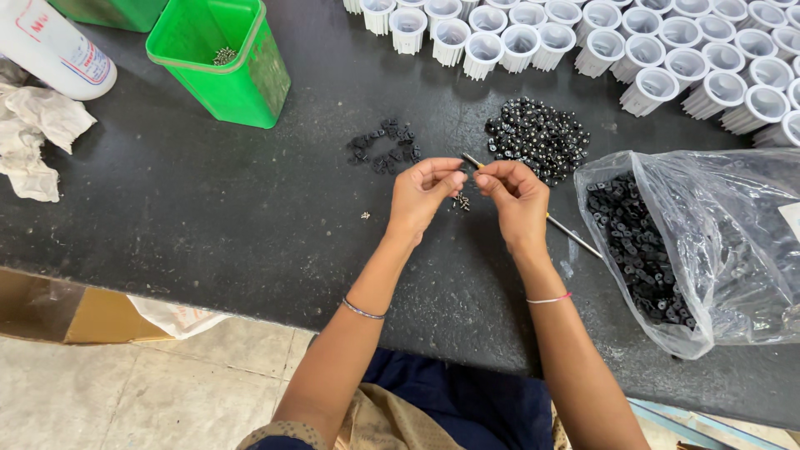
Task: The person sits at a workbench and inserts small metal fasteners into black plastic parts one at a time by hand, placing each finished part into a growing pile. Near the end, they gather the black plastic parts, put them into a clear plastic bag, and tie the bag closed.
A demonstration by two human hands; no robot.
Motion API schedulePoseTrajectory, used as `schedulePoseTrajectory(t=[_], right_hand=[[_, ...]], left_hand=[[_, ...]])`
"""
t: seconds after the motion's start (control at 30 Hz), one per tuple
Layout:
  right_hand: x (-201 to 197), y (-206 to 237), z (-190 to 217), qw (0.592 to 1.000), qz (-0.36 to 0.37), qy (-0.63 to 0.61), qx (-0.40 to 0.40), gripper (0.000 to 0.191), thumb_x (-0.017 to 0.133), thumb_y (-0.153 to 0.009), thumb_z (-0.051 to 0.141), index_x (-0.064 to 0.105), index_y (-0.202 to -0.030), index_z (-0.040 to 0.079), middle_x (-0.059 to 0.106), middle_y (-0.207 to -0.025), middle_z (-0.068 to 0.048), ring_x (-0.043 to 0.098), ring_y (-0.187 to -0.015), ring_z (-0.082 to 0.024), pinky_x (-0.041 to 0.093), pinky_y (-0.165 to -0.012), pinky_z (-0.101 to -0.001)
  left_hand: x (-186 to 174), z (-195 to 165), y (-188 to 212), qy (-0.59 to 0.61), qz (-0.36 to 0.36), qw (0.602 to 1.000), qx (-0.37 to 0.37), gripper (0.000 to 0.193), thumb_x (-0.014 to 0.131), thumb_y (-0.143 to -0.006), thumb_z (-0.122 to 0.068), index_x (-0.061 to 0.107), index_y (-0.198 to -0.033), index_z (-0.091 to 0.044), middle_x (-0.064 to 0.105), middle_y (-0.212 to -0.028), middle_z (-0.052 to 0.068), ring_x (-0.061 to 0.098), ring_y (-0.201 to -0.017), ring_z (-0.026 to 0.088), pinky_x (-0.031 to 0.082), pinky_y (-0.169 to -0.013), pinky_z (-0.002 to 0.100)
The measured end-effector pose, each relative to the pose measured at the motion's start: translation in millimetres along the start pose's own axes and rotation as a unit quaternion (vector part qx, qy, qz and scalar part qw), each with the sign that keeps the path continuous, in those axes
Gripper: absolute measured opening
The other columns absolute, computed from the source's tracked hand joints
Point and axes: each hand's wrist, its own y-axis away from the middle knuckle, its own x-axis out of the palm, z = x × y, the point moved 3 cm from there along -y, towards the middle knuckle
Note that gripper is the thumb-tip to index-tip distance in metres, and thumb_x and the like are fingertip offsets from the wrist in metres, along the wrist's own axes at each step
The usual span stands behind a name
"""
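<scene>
My left hand (pixel 423 193) and my right hand (pixel 514 196) meet above the dark tabletop (pixel 208 208), fingertips pinched together over a tiny part that is too small to make out. A thin metal tool (pixel 569 232) with a yellow band lies slanted under my right hand; whether the hand grips it is unclear. A few small screws (pixel 461 202) lie just below my fingertips. A small group of black parts (pixel 385 149) sits beyond my left hand. A larger heap of black round pieces (pixel 538 137) lies beyond my right hand.
A clear plastic bag (pixel 717 250) of black parts lies at the right. White ribbed cups (pixel 667 50) fill the far right. A green bin (pixel 221 58) with screws stands far left, beside a white bottle (pixel 50 50) and a crumpled cloth (pixel 33 137). A cardboard box (pixel 75 312) sits below the table edge.
</scene>
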Motion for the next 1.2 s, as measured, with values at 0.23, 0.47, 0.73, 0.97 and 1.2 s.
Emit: schedulePoseTrajectory(t=[0.23,0.47,0.73,0.97,1.2], right_hand=[[-4,-1,-10,0.999,-0.004,-0.024,0.021,0.012,0.076,-0.092,-0.001,0.072,-0.102,0.003,0.073,-0.095,0.0,0.064,-0.084,-0.006,0.054,-0.08,-0.0225],[-5,-2,-9,0.999,0.005,-0.033,0.028,0.011,0.076,-0.091,-0.001,0.071,-0.101,0.002,0.073,-0.094,-0.002,0.066,-0.083,-0.008,0.056,-0.079,-0.024],[-4,-1,-6,0.997,0.039,-0.031,0.053,0.018,0.072,-0.09,-0.002,0.072,-0.107,0.003,0.074,-0.098,-0.002,0.069,-0.086,-0.01,0.058,-0.082,-0.0254],[-11,-2,-14,0.998,0.052,-0.012,0.036,0.013,0.072,-0.091,-0.006,0.071,-0.102,0.0,0.074,-0.095,-0.003,0.067,-0.084,-0.009,0.056,-0.079,-0.0242],[-13,-2,-24,0.999,0.035,0.006,0.032,0.01,0.073,-0.092,-0.006,0.07,-0.098,0.001,0.071,-0.09,-0.002,0.063,-0.081,-0.007,0.052,-0.075,-0.0228]], left_hand=[[7,3,3,-0.031,0.021,0.999,-0.018,0.018,0.077,-0.091,-0.009,0.072,-0.104,0.002,0.075,-0.09,0.007,0.07,-0.081,0.01,0.059,-0.076,0.026],[8,0,4,-0.066,0.028,0.997,0.018,0.013,0.078,-0.09,-0.005,0.073,-0.101,0.001,0.075,-0.09,0.004,0.068,-0.081,0.008,0.057,-0.074,0.024],[10,-16,9,-0.212,0.02,0.976,0.047,0.008,0.076,-0.09,-0.005,0.074,-0.098,-0.003,0.078,-0.088,0.003,0.072,-0.082,0.007,0.058,-0.074,0.024],[15,-17,10,-0.223,0.038,0.971,0.074,0.009,0.075,-0.09,-0.003,0.073,-0.098,-0.001,0.078,-0.088,0.004,0.073,-0.082,0.009,0.059,-0.075,0.025],[17,-15,10,-0.231,0.051,0.968,0.082,0.009,0.075,-0.09,-0.003,0.074,-0.099,-0.001,0.078,-0.089,0.005,0.074,-0.083,0.01,0.06,-0.076,0.025]])
